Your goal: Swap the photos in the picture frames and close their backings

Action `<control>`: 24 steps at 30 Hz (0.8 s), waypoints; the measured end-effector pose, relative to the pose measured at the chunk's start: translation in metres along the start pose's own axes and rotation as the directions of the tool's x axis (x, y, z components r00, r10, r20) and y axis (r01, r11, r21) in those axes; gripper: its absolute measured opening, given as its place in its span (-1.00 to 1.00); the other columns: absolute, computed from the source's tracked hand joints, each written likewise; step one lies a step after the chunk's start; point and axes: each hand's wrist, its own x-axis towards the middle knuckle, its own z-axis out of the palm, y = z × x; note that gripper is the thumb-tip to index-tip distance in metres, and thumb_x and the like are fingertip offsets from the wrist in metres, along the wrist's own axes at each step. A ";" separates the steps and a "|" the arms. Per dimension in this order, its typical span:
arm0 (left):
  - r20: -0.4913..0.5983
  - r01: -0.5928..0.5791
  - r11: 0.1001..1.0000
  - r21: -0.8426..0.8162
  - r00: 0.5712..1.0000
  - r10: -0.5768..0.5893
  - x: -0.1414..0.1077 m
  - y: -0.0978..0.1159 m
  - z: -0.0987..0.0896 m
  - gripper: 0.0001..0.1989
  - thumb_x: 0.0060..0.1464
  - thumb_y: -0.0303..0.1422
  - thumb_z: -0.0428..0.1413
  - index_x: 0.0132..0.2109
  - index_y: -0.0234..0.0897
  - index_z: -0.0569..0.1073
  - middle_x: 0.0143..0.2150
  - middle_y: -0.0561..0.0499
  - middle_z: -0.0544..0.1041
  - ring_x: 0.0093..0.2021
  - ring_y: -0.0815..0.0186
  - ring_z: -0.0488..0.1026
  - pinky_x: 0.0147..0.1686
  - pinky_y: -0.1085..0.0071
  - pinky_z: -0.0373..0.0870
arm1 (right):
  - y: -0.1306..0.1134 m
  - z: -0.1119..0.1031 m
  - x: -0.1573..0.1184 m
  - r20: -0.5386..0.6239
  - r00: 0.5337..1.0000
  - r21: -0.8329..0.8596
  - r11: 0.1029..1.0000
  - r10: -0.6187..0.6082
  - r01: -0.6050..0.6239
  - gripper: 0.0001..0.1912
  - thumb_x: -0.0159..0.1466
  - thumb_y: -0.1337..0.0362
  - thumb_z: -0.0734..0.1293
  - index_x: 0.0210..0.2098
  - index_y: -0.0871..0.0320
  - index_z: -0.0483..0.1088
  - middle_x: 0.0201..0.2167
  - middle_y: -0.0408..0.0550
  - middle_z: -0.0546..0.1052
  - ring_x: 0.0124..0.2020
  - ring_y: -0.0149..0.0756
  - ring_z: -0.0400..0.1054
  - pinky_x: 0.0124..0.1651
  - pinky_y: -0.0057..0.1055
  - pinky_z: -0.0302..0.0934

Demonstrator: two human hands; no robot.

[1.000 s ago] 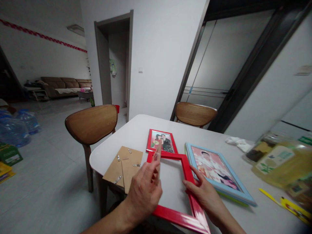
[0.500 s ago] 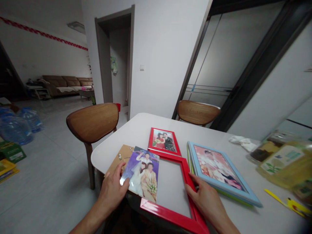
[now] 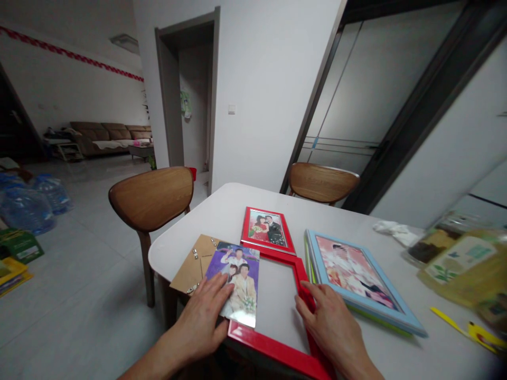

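Note:
A purple-backed photo [image 3: 246, 285] lies over the left part of a large red frame [image 3: 269, 348] on the white table. My left hand [image 3: 208, 311] rests on the photo's lower left part with its fingers spread. My right hand [image 3: 330, 322] grips the right side of the red frame, thumb and fingers on its edge. Under the photo's left edge is a brown backing board [image 3: 190, 269] with metal clips. Just beyond the large frame lies a smaller red frame [image 3: 267, 230] with a couple's picture.
A light-blue framed picture [image 3: 376, 303] lies on a stack at the right. Beyond it are a crumpled tissue [image 3: 396, 232], a yellowish bottle [image 3: 459, 269] and a yellow tool [image 3: 449, 322]. Wooden chairs [image 3: 152, 198] stand at the table [image 3: 222, 203].
My left hand has moved right from the photo's left edge and the backing board onto the photo. My right hand has shifted slightly left along the frame's side.

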 end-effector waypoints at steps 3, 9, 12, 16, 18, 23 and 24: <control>0.027 -0.015 1.000 0.024 1.000 0.014 0.004 0.004 0.002 -0.40 -0.19 -0.50 -0.02 0.10 -0.26 0.15 0.17 -0.13 0.12 0.16 0.14 0.02 0.10 0.07 -0.05 | -0.007 0.002 0.001 -0.010 0.999 0.073 0.996 -0.051 0.052 -0.62 0.10 0.20 0.13 -0.18 0.26 0.36 -0.29 0.09 0.40 -0.20 -0.18 0.25 -0.10 -0.28 0.11; -0.077 -0.066 0.996 0.060 0.995 0.071 0.008 0.009 0.006 -0.54 -0.07 -0.50 -0.08 0.05 -0.29 0.24 0.09 -0.16 0.26 0.09 0.13 0.17 0.04 0.09 0.10 | -0.050 0.005 0.001 0.137 0.968 0.381 0.913 -0.210 0.144 -0.66 0.12 0.25 0.12 -0.19 0.24 0.38 -0.29 0.07 0.45 -0.24 -0.23 0.29 -0.13 -0.34 0.12; -0.247 -0.084 0.996 -0.034 0.966 0.073 0.012 0.006 -0.003 -0.57 -0.02 -0.53 -0.15 0.03 -0.28 0.27 0.05 -0.10 0.31 0.06 0.21 0.22 0.04 0.19 0.14 | -0.071 0.000 0.002 0.143 0.950 0.563 0.813 -0.277 0.152 -0.67 0.12 0.28 0.11 -0.19 0.20 0.37 -0.28 0.03 0.45 -0.23 -0.26 0.29 -0.13 -0.35 0.13; -0.489 0.071 0.913 -0.402 0.826 -0.280 0.023 0.003 -0.032 -0.67 0.03 -0.40 -0.14 -0.08 -0.29 0.37 -0.07 -0.04 0.43 -0.05 0.21 0.34 -0.03 0.32 0.24 | -0.078 -0.005 0.005 0.164 0.968 0.768 0.640 -0.191 -0.004 -0.65 0.10 0.22 0.15 -0.16 0.21 0.35 -0.20 0.05 0.44 -0.18 -0.25 0.30 -0.11 -0.30 0.15; -0.463 0.076 0.730 -0.679 0.727 -0.507 0.029 0.009 -0.040 -0.69 0.03 -0.30 -0.10 -0.12 -0.31 0.38 -0.15 -0.04 0.48 -0.12 0.17 0.39 -0.13 0.31 0.32 | -0.076 -0.003 0.006 0.238 0.962 0.850 0.507 -0.132 -0.140 -0.63 0.08 0.18 0.18 -0.17 0.22 0.35 -0.20 0.07 0.45 -0.21 -0.24 0.32 -0.13 -0.27 0.18; -0.170 -0.164 0.070 -0.984 0.752 -0.637 0.042 0.048 -0.019 -0.63 -0.04 -0.23 0.00 -0.10 -0.35 0.32 -0.20 -0.09 0.49 -0.18 0.16 0.42 -0.19 0.29 0.35 | -0.074 0.005 0.006 0.419 0.908 0.908 0.011 0.013 -0.420 -0.53 0.07 0.11 0.19 -0.08 0.23 0.24 -0.20 0.08 0.45 -0.26 -0.23 0.37 -0.24 -0.29 0.25; -0.116 -0.163 -0.021 -0.986 0.785 -0.608 0.043 0.056 -0.011 -0.62 -0.05 -0.23 0.02 -0.09 -0.36 0.31 -0.18 -0.11 0.49 -0.16 0.16 0.41 -0.17 0.28 0.33 | -0.073 0.005 0.007 0.403 0.914 0.914 -0.060 0.048 -0.400 -0.53 0.09 0.11 0.16 -0.06 0.22 0.21 -0.17 0.07 0.44 -0.21 -0.23 0.35 -0.24 -0.32 0.26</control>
